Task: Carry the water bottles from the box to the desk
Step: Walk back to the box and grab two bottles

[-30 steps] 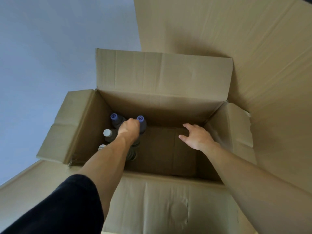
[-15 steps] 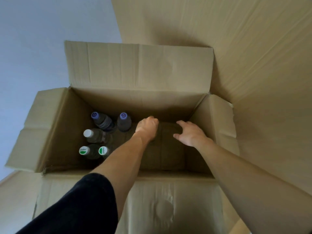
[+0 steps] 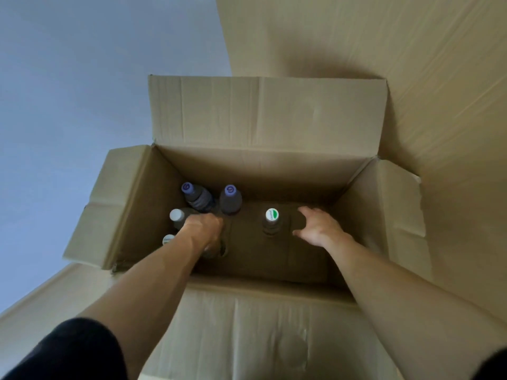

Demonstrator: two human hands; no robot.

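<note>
An open cardboard box (image 3: 263, 165) holds several upright water bottles. Two purple-capped bottles (image 3: 230, 200) stand at the back left, with a white-capped bottle (image 3: 177, 215) in front of them and another cap (image 3: 168, 239) half hidden by my forearm. A green-and-white-capped bottle (image 3: 272, 219) stands alone in the middle of the box. My left hand (image 3: 204, 229) reaches down into the left cluster, fingers curled over the top of a bottle (image 3: 216, 249) whose cap is hidden. My right hand (image 3: 318, 226) hovers spread just right of the lone bottle, apart from it.
The box flaps (image 3: 109, 204) fold outward on all sides. A large cardboard sheet (image 3: 411, 64) leans behind and to the right. A pale blue-grey surface (image 3: 82, 78) fills the left. The right half of the box floor (image 3: 310, 256) is bare.
My left hand has moved from the box's middle back to the left cluster, uncovering a green-capped bottle standing in the middle. My right hand stays beside that spot.
</note>
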